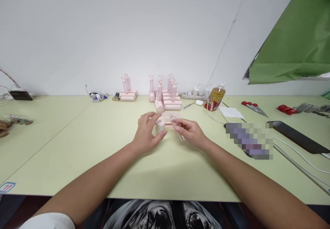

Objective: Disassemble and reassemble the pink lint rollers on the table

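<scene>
A short white roll [160, 127] with a small dark hole in its top stands upright on the table. My left hand [147, 134] curls around it, its thumb across the lower front and its index finger by the top rim. Just to the right, my right hand [189, 132] pinches a clear pinkish plastic piece [175, 122], which looks like a handle; its lower end points down toward the table. Partly hidden behind both hands lies a pale pink piece [171, 115].
Pink lint rollers with upright handles [168, 100] stand in a group by the wall, with a smaller group [127, 93] to their left. A drink bottle [215, 96], power strip [194, 96], black phone-like slab [296, 136] and red-handled tools [254, 107] are toward the right.
</scene>
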`<state>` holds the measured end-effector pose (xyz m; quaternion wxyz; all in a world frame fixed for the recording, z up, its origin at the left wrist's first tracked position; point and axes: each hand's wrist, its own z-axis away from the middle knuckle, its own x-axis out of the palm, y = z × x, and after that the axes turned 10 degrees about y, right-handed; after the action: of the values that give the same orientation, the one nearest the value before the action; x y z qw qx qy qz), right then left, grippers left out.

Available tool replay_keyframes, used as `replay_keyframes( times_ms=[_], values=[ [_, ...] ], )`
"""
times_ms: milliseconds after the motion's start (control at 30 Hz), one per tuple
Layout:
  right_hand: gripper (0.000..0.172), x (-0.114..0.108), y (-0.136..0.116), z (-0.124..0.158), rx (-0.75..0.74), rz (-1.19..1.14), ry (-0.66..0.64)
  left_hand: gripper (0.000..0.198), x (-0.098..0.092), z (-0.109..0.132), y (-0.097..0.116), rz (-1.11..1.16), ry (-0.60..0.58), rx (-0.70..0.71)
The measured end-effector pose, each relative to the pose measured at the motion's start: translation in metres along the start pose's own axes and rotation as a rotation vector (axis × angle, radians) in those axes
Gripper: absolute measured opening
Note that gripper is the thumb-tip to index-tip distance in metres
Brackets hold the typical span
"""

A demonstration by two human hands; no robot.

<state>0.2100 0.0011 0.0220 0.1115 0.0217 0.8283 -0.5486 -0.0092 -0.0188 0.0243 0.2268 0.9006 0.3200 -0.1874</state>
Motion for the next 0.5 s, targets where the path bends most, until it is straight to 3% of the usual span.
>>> replay_keyframes(
  times_ms=[67, 167, 300, 367, 400, 500],
  values=[
    [0.042, 0.0, -0.005, 0.003, 0.024, -0.067, -0.195, 0.042, -0.005, -0.002, 0.006, 0.008, -0.004, 0.175],
    [0.04, 0.0, -0.014, 0.007, 0.053, -0.209, -0.457, 0.036, -0.011, -0.003, 0.016, 0.059, -0.102, 0.351],
    [0.044, 0.0, -0.021, 0.012, 0.123, -0.322, -0.596, 0.032, -0.013, -0.003, 0.023, 0.107, -0.148, 0.399],
    [0.05, 0.0, -0.021, 0.012, 0.159, -0.285, -0.517, 0.026, -0.013, -0.003, 0.022, 0.11, -0.127, 0.372],
    [0.051, -0.001, -0.021, 0.01, 0.163, -0.242, -0.417, 0.024, -0.013, -0.003, 0.022, 0.112, -0.11, 0.351],
    [0.042, -0.013, -0.018, -0.001, 0.089, -0.008, 0.048, 0.022, -0.012, -0.003, 0.019, 0.136, -0.037, 0.277]
  ],
)
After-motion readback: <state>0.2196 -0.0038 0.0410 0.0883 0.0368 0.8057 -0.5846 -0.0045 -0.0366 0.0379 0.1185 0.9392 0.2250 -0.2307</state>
